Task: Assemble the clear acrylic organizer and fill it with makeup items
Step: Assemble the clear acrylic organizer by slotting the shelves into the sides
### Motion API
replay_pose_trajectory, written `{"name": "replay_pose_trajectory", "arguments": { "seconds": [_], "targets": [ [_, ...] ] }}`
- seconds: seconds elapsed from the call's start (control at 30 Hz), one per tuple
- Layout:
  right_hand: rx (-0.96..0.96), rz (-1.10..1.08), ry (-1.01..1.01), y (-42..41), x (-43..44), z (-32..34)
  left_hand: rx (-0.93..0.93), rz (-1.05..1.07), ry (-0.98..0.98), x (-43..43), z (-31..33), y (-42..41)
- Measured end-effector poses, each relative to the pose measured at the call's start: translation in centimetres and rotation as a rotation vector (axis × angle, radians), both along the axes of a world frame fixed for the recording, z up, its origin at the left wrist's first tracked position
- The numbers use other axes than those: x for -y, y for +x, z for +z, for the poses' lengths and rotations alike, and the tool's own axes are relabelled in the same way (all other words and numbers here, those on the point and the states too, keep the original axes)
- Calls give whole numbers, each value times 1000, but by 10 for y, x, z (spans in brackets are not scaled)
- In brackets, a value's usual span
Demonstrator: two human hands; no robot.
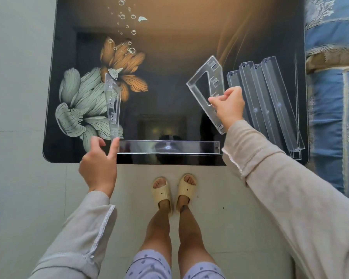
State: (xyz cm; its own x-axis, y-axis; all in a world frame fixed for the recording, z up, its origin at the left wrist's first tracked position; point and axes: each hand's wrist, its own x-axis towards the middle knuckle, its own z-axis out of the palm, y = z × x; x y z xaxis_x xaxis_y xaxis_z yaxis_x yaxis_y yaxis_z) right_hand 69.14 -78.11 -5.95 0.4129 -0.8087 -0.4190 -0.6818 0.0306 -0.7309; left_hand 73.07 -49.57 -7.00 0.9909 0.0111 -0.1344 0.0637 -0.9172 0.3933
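Note:
A clear acrylic side panel (112,105) stands upright on the glossy dark table (169,93), joined at its foot to a long clear tray (167,147) that lies along the table's near edge. My left hand (99,164) pinches the foot of this panel where it meets the tray. My right hand (229,105) grips a second clear side panel (206,83), a triangular frame with slots, lifted and tilted over the table's right half. Several more clear trays (266,105) lie side by side to the right of that hand.
The table top carries a printed flower pattern (93,91) and reflects the room. A blue patterned sofa cover (334,77) borders the table on the right. Pale floor tiles (18,77) lie to the left, and my feet in cream slippers (174,190) stand below the table edge.

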Motion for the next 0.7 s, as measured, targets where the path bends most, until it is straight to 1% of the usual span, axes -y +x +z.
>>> {"name": "replay_pose_trajectory", "arguments": {
  "seconds": [0.03, 0.07, 0.17, 0.27, 0.33, 0.43, 0.57, 0.63, 0.7],
  "targets": [
    [59, -15, 17, -8, 4, 5, 36, -22, -44, 5, 2, -4],
    [111, -32, 39, -17, 8, 10, 69, -89, -74, 13, 4, -9],
    [174, -54, 89, -48, 15, 22, 138, -468, -73, 50, 5, -26],
    [179, -38, 210, -78, 17, 25, 116, -784, -26, 91, 1, -45],
    [158, -35, 220, -89, 15, 21, 59, -922, 13, 112, -4, -53],
    [144, -102, 141, -94, 5, 10, -69, -994, 73, 130, -12, -59],
    [175, -209, 61, -85, -8, -5, -116, -1016, 102, 136, -21, -61],
    [141, -196, -18, -81, -11, -9, -138, -994, 77, 137, -23, -62],
    [87, -131, -57, -80, -11, -11, -149, -949, 46, 138, -24, -63]
  ]
}}
